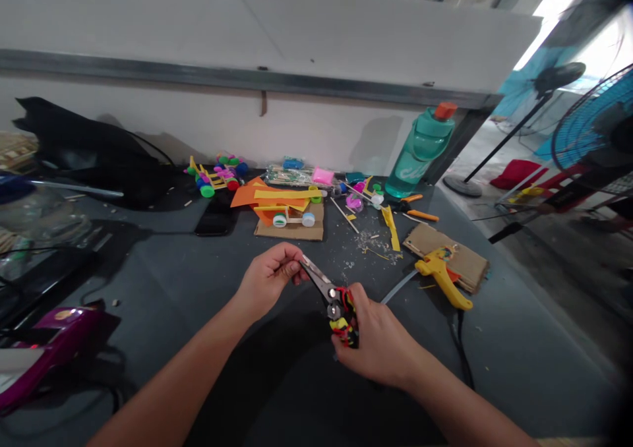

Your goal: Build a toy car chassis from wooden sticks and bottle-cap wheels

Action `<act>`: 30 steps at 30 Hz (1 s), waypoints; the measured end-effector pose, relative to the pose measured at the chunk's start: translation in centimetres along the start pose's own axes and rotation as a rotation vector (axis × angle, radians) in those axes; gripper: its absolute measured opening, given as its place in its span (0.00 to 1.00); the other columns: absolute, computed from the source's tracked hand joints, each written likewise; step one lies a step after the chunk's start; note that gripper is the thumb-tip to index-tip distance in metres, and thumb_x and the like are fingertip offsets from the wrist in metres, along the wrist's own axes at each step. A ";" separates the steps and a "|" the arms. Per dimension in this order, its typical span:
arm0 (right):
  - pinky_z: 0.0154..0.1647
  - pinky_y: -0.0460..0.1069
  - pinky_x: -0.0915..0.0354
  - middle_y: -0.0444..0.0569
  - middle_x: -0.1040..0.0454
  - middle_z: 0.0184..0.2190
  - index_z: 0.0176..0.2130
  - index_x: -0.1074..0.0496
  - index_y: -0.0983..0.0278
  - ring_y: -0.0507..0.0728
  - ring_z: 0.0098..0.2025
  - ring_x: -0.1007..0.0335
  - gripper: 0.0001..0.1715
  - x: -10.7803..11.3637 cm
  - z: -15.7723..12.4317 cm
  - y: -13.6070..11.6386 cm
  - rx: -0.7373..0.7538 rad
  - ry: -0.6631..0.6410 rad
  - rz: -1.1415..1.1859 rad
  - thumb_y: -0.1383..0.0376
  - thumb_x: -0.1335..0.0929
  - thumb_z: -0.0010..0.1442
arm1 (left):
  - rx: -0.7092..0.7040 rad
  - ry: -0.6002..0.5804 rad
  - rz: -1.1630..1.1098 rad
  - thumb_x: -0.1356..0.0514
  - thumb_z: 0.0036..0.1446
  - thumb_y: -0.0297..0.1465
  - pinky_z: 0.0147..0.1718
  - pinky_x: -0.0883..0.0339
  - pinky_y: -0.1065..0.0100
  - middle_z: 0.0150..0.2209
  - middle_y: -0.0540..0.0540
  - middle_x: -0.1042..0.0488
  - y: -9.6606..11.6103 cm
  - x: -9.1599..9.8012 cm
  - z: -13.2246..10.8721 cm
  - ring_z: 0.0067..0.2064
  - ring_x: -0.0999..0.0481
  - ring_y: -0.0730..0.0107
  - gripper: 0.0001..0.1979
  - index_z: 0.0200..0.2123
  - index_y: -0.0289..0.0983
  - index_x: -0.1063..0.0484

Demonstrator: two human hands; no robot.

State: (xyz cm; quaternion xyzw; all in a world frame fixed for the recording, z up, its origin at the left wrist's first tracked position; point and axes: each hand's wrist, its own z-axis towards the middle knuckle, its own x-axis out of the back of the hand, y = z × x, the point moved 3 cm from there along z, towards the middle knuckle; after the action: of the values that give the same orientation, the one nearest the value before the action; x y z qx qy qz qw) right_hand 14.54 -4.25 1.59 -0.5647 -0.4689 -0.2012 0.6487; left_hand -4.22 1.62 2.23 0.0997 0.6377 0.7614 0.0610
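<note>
The right hand (pixel 376 331) is closed round the red, yellow and black handles of the pliers (pixel 330 294), above the middle of the dark surface (pixel 168 269), nearer its front edge than its wall-side edge. The tool's pivot and metal nose lie outside the fist, beyond thumb and fingers, slanting toward the back left corner. At the tip of that nose the left hand (pixel 270 279) has its thumb and fingertips drawn together, right against the metal; whether a small piece is pinched there I cannot tell.

Straight back from the left hand, toward the wall-side edge, a small wheeled model (pixel 293 221) with bottle-cap wheels rests on a cardboard piece (pixel 289 233), beside orange paper (pixel 243 195). A dark phone (pixel 215 217) lies just left of these. To the right of the pliers, near the right edge, a yellow glue gun (pixel 442 277) lies partly on another cardboard piece (pixel 465 252), its clear stick pointing toward the right hand. A teal bottle (pixel 415 153) with an orange cap stands at the back right corner, and orange-handled pliers (pixel 425 215) lie in front of it. A purple device (pixel 57 335) sits toward the left edge.
</note>
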 end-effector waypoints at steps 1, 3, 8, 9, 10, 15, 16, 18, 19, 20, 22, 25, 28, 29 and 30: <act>0.25 0.46 0.49 0.42 0.34 0.25 0.39 0.46 0.62 0.55 0.26 0.33 0.18 0.0 0.0 0.0 0.002 -0.008 -0.001 0.63 0.35 0.49 | -0.003 -0.002 0.013 0.43 0.56 0.31 0.26 0.34 0.71 0.24 0.49 0.28 0.0 0.0 0.0 0.25 0.31 0.74 0.05 0.30 0.35 0.33; 0.25 0.46 0.50 0.42 0.34 0.25 0.39 0.46 0.62 0.55 0.26 0.33 0.18 -0.1 -0.1 0.2 0.008 -0.029 0.004 0.64 0.35 0.49 | -0.014 -0.011 0.034 0.44 0.57 0.31 0.26 0.34 0.71 0.24 0.49 0.28 -0.1 0.1 -0.1 0.25 0.31 0.75 0.05 0.30 0.35 0.33; 0.25 0.46 0.51 0.45 0.32 0.26 0.41 0.46 0.63 0.56 0.27 0.33 0.19 -0.2 -0.2 0.6 -0.003 -0.043 -0.002 0.65 0.35 0.49 | -0.014 -0.016 0.047 0.45 0.58 0.30 0.26 0.35 0.72 0.24 0.50 0.28 -0.4 0.0 -0.2 0.26 0.30 0.74 0.04 0.31 0.35 0.34; 0.25 0.46 0.50 0.45 0.32 0.26 0.42 0.45 0.63 0.56 0.27 0.33 0.19 -0.3 -0.1 0.7 -0.013 -0.040 0.009 0.65 0.35 0.50 | -0.010 -0.012 0.035 0.45 0.58 0.30 0.26 0.35 0.72 0.24 0.50 0.28 -0.3 -0.1 -0.2 0.26 0.30 0.74 0.04 0.31 0.35 0.34; 0.25 0.46 0.50 0.44 0.32 0.26 0.42 0.45 0.63 0.56 0.27 0.33 0.19 -0.3 0.0 0.7 -0.025 -0.036 0.032 0.65 0.35 0.50 | -0.005 -0.009 0.018 0.45 0.58 0.31 0.26 0.36 0.72 0.24 0.50 0.29 -0.3 -0.2 -0.2 0.26 0.31 0.74 0.05 0.31 0.35 0.35; 0.25 0.45 0.46 0.42 0.33 0.26 0.37 0.46 0.61 0.53 0.27 0.35 0.16 -0.1 0.4 0.5 -0.037 -0.028 0.304 0.65 0.34 0.51 | 0.004 -0.013 -0.078 0.46 0.60 0.34 0.29 0.35 0.70 0.26 0.49 0.27 -0.2 -0.8 -0.2 0.27 0.30 0.74 0.07 0.33 0.35 0.37; 0.25 0.45 0.45 0.42 0.32 0.27 0.36 0.46 0.61 0.52 0.27 0.36 0.16 0.0 0.5 0.4 -0.034 -0.021 0.351 0.66 0.34 0.51 | 0.009 -0.019 -0.092 0.46 0.60 0.34 0.30 0.35 0.69 0.27 0.48 0.26 -0.2 -0.9 -0.2 0.28 0.29 0.74 0.07 0.33 0.35 0.38; 0.25 0.45 0.45 0.42 0.32 0.28 0.35 0.47 0.60 0.52 0.27 0.37 0.15 0.2 0.5 0.2 -0.043 -0.005 0.395 0.66 0.34 0.50 | 0.019 -0.031 -0.116 0.47 0.61 0.34 0.31 0.35 0.69 0.29 0.47 0.24 -0.3 -1.0 -0.3 0.28 0.29 0.73 0.07 0.34 0.36 0.40; 0.25 0.45 0.44 0.42 0.32 0.28 0.35 0.47 0.60 0.52 0.27 0.37 0.16 0.2 0.5 0.2 -0.051 -0.006 0.394 0.66 0.34 0.50 | 0.022 -0.034 -0.127 0.47 0.61 0.35 0.31 0.35 0.68 0.29 0.47 0.24 -0.4 -1.0 -0.3 0.28 0.29 0.73 0.08 0.34 0.36 0.40; 0.25 0.45 0.44 0.42 0.32 0.27 0.35 0.47 0.60 0.52 0.27 0.37 0.16 0.2 0.5 0.1 -0.059 -0.009 0.382 0.66 0.34 0.50 | 0.020 -0.034 -0.138 0.47 0.61 0.36 0.30 0.35 0.68 0.29 0.47 0.24 -0.4 -1.0 -0.3 0.28 0.29 0.72 0.08 0.34 0.37 0.40; 0.26 0.45 0.45 0.41 0.32 0.26 0.35 0.48 0.60 0.52 0.26 0.36 0.18 0.2 0.4 -0.1 -0.068 -0.015 0.337 0.66 0.33 0.48 | 0.020 -0.029 -0.144 0.47 0.61 0.37 0.29 0.35 0.68 0.28 0.47 0.24 -0.4 -1.0 -0.3 0.28 0.29 0.72 0.09 0.34 0.36 0.40; 0.26 0.45 0.45 0.41 0.33 0.26 0.35 0.48 0.60 0.53 0.26 0.36 0.19 0.0 0.4 -0.3 -0.063 -0.013 0.264 0.65 0.33 0.48 | 0.021 -0.012 -0.122 0.46 0.60 0.37 0.27 0.35 0.69 0.26 0.48 0.26 -0.3 -0.9 -0.2 0.26 0.30 0.73 0.10 0.34 0.36 0.38; 0.27 0.46 0.45 0.42 0.33 0.25 0.36 0.47 0.61 0.53 0.26 0.35 0.19 -0.1 0.3 -0.4 -0.066 -0.021 0.233 0.64 0.33 0.48 | 0.008 0.000 -0.095 0.46 0.60 0.37 0.26 0.36 0.70 0.25 0.49 0.27 -0.1 -0.9 -0.2 0.25 0.31 0.74 0.10 0.33 0.36 0.37; 0.27 0.46 0.45 0.42 0.33 0.25 0.36 0.47 0.61 0.53 0.26 0.35 0.19 -0.1 0.3 -0.5 -0.066 -0.025 0.231 0.64 0.33 0.48 | 0.004 0.003 -0.085 0.46 0.60 0.37 0.26 0.36 0.70 0.25 0.50 0.28 -0.1 -0.9 -0.2 0.25 0.31 0.74 0.10 0.33 0.35 0.37; 0.27 0.46 0.45 0.42 0.33 0.26 0.37 0.47 0.61 0.54 0.26 0.35 0.19 0.0 0.3 -0.5 -0.063 -0.029 0.232 0.65 0.33 0.48 | 0.001 0.007 -0.074 0.46 0.60 0.37 0.27 0.36 0.71 0.25 0.50 0.29 -0.1 -0.8 -0.2 0.25 0.32 0.75 0.10 0.33 0.35 0.36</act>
State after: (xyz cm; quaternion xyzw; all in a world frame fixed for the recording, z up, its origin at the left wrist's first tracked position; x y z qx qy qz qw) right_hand 14.01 -4.14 1.80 -0.6382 -0.4033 -0.1312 0.6426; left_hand -3.47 1.27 2.01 0.0733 0.6416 0.7586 0.0869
